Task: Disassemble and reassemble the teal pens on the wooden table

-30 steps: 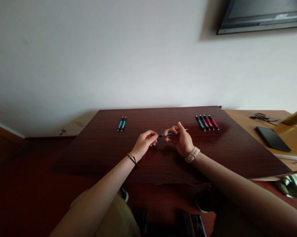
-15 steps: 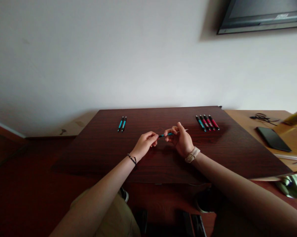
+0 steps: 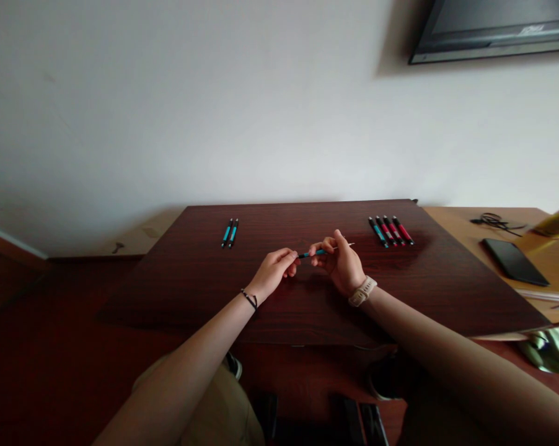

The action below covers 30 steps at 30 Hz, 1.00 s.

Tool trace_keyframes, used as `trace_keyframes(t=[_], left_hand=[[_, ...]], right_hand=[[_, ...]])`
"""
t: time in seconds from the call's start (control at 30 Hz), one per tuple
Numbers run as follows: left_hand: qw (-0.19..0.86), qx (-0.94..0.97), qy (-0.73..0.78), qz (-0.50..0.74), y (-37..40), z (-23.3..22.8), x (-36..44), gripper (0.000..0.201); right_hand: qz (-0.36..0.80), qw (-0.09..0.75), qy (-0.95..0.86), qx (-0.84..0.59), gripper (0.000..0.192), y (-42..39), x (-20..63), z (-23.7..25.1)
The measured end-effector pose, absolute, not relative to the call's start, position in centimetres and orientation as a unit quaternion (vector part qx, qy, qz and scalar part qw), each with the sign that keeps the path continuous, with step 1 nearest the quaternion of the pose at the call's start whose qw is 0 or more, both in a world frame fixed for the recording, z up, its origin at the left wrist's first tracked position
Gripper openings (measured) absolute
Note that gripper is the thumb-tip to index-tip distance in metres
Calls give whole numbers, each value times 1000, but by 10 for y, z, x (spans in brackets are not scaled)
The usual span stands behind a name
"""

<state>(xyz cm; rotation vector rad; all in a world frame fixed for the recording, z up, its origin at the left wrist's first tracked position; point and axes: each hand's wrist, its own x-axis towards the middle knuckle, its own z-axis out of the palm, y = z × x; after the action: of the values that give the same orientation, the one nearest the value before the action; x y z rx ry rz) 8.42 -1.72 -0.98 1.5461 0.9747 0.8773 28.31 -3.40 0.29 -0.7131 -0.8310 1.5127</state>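
Note:
Over the middle of the table, a blue and black pen (image 3: 308,254) lies nearly level between my hands. My left hand (image 3: 276,267) is closed, pinching the pen's black end between thumb and fingertips. Curled fingers of my right hand (image 3: 342,263) hold the blue barrel, the thumb raised. A thin pale rod, apparently a refill, sticks out to the right past that thumb; its other end is hidden. Two blue pens (image 3: 230,233) lie side by side at the back left. At the back right are a blue pen (image 3: 378,232) and three red pens (image 3: 395,230) in a row.
The dark wooden table (image 3: 289,217) stands against a white wall. On a lighter side table (image 3: 470,248) at right are a black phone-like slab (image 3: 515,261), a coiled cable (image 3: 496,223) and a yellow object (image 3: 556,223). A screen (image 3: 497,31) hangs above.
My left fingers have shifted very slightly on the pen's black end. My right hand and the pens on the table stay where they were.

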Motion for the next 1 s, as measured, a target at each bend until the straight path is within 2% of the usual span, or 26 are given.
trace_keyframes(t=[0.23, 0.43, 0.7, 1.0], left_hand=[[528, 640, 409, 380, -17, -10, 85, 32], [533, 641, 408, 373, -16, -10, 84, 38], [525, 643, 405, 383, -16, -11, 83, 31], [534, 635, 413, 377, -17, -12, 84, 37]], right_hand=[[649, 594, -362, -309, 59, -34, 283, 1], [651, 592, -357, -312, 59, -34, 283, 2], [652, 595, -358, -305, 58, -35, 282, 3], [650, 597, -360, -303, 58, -34, 283, 2]])
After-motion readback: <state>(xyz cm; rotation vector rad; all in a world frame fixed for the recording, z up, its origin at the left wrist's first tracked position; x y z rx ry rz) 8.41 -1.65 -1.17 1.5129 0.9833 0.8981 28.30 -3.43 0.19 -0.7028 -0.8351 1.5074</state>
